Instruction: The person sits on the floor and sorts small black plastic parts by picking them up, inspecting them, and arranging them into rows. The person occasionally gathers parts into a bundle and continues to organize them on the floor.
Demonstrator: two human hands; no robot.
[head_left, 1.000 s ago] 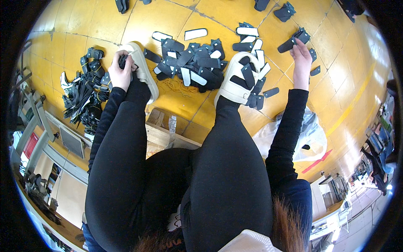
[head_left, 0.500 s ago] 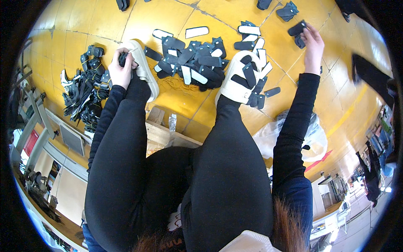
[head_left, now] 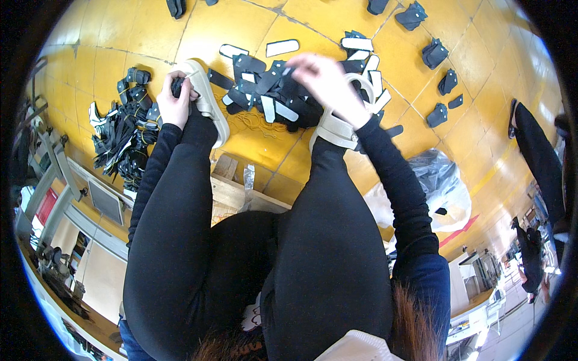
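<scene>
My left hand (head_left: 174,103) is closed around a small dark bundle (head_left: 177,86), resting by my left shoe (head_left: 208,96); the bundle's kind is hidden by my fingers. My right hand (head_left: 325,84) reaches over the heap of dark rounded fabric tabs (head_left: 271,90) between my shoes, blurred by motion. Its fingertips are near the upper part of that heap, and I cannot make out whether they touch or hold a tab. Some tabs show white faces. My right forearm crosses above my right shoe (head_left: 337,129) and hides part of it.
Small stacks of dark tabs (head_left: 435,54) lie in a curved row on the yellow floor at right. A tangled pile of bundled dark strips (head_left: 123,138) lies at left. Clear plastic bags (head_left: 442,186) rest right of my knee. Another person's dark-clothed leg (head_left: 536,156) is at far right.
My right hand has swung left from the stacks to the heap; the dark tab it held now lies with a stack at right. My left hand stays in place. The other person's leg has shifted.
</scene>
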